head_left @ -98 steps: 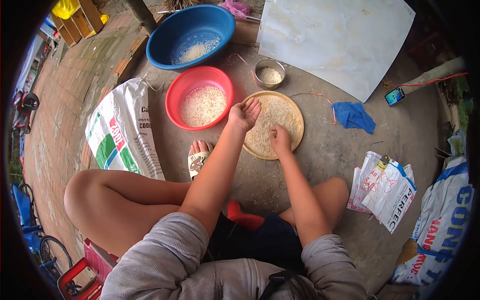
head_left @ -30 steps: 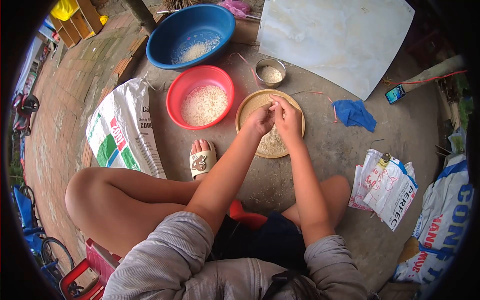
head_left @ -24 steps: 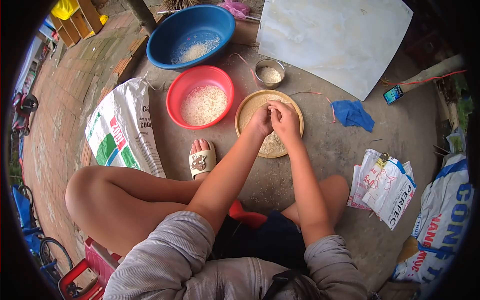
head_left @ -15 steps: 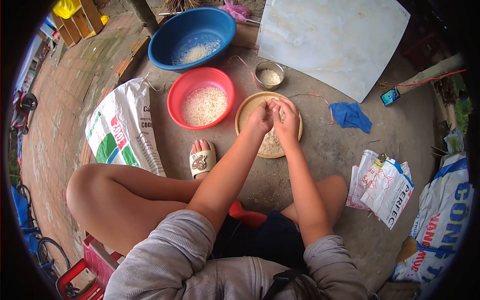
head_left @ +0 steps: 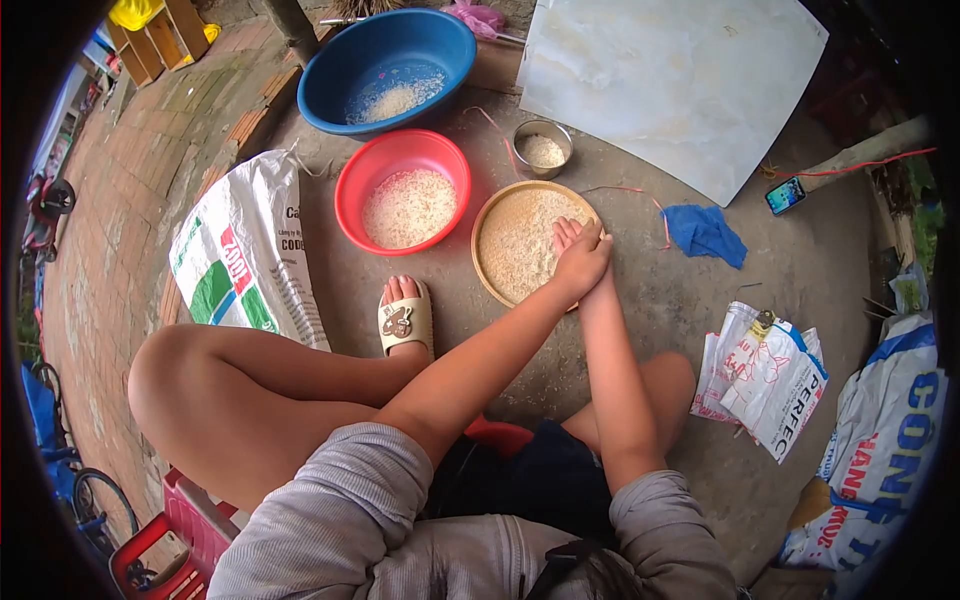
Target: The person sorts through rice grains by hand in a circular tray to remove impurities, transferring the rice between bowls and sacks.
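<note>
My left hand (head_left: 584, 264) lies across my right hand (head_left: 567, 234), its fingers curled around it. The right hand's fingers stretch out, partly hidden beneath the left. Both hands are over the right side of a round woven tray (head_left: 478, 245). Pale rice grains (head_left: 525, 255) spread over the tray. Left of it stands a red basin (head_left: 345, 215) holding rice. A small metal bowl (head_left: 568, 150) with rice sits just behind the tray. Farther back is a blue basin (head_left: 315, 95) with some rice at its bottom.
A white printed sack (head_left: 255, 255) lies left, near my sandalled foot (head_left: 405, 315). A pale board (head_left: 670, 90) lies behind right. Around the right side are a blue cloth (head_left: 704, 235), a phone (head_left: 784, 195), folded bags (head_left: 765, 375) and a large sack (head_left: 880, 450).
My hands were cupped together above the tray's middle. They have moved right and slightly down, and the left now lies across the right. More of the tray's rice shows.
</note>
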Motion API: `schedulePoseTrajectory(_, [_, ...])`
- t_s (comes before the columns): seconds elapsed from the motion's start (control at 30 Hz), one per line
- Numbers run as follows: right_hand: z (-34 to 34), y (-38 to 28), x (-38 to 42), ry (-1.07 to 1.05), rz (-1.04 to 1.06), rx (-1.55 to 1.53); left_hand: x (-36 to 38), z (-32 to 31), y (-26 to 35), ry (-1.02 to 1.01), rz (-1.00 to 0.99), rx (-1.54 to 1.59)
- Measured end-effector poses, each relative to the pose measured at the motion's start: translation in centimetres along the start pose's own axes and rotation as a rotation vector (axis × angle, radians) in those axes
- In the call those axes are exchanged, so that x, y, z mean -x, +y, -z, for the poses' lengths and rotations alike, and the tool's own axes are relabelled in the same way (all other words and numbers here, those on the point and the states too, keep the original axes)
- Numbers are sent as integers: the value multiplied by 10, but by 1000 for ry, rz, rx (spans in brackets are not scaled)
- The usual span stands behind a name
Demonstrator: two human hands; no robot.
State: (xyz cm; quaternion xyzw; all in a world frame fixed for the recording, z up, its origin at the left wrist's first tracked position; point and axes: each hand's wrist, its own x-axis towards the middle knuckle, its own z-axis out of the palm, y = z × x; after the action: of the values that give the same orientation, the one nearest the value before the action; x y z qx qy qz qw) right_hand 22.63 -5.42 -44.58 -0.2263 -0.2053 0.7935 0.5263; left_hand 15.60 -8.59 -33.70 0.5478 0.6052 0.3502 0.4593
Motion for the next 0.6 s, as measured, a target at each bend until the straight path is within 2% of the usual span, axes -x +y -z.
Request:
schedulePoseTrajectory(0.03, [24, 6, -5, -67, 5, 1, -3, -4, -8, -8, 15, 12])
schedulePoseTrajectory(0.07, [8, 6, -2, -65, 3, 1, -3, -4, -11, -9, 17, 13])
schedulePoseTrajectory(0.13, [-47, 3, 9, 270, -26, -88, -3, 2, -19, -38, 27, 46])
schedulePoseTrajectory(0.17, [-42, 6, 7, 241, -45, -181, -4, 4, -21, -40, 46, -22])
schedulePoseTrajectory(0.27, [-84, -3, 11, 265, -133, -240, -5, 21, -23, 28, 58, -163])
schedulePoseTrajectory(0.33, [-82, 1, 8, 224, -180, -246, -9, 27, -36, 73, 44, -219])
schedulePoseTrajectory(0.4, [-83, 7, 11, 200, -291, -20, -12, 34, -50, 228, 10, -425])
schedulePoseTrajectory(0.43, [-86, 11, 10, 242, -320, -22, -13, 36, -57, 294, 5, -511])
schedulePoseTrajectory(0.6, [-88, 32, 10, 357, -383, 18, -15, 44, -86, 371, 55, -616])
